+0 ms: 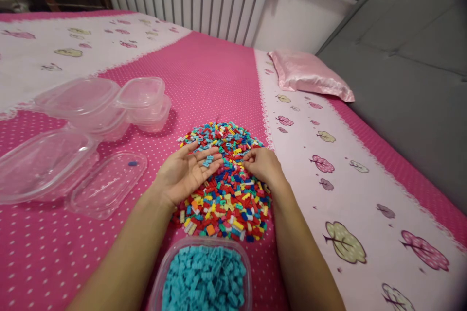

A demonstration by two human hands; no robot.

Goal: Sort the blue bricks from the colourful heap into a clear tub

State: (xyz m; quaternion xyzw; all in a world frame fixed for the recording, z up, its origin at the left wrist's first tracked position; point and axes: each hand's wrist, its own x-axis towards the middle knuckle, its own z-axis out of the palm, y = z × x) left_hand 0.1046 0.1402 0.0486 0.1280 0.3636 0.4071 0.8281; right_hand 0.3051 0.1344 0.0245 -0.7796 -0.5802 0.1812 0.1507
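Note:
My left hand (186,170) is palm up over the left side of a pile of small multicoloured toy bricks (226,204). A few light blue toy bricks (207,161) rest on its outstretched fingers. My right hand (263,164) is at the right side of the pile, thumb and fingertips pinched together and touching the bricks. Whatever is between those fingertips is hidden or too small to name. In front of me, between my forearms, stands a clear plastic container (248,272) filled with light blue bricks (204,279).
Clear plastic containers (47,160) and stacked ones (142,92) stand at the left. A clear lid (109,180) with a dark blue piece (133,163) on it lies beside them. A pink pillow (310,75) rests against the grey headboard (408,58) on the patterned bedspread (219,68).

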